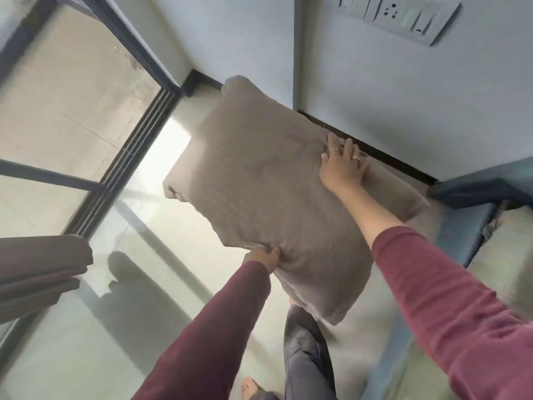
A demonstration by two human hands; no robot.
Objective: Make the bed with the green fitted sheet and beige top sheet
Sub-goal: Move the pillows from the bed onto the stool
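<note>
A large beige-brown pillow is held up over the floor, in front of the wall. My left hand grips its lower near edge, fingers curled into the fabric. Higher up, my right hand lies flat against the pillow's far right part with fingers spread. At the right edge a pale green sheet covers the bed, beside the blue bed frame. No separate beige top sheet can be made out.
A glass sliding door with a dark frame fills the left side. Brown curtain folds hang at the far left. The wall carries a switch plate. My leg and bare foot stand on glossy floor tiles.
</note>
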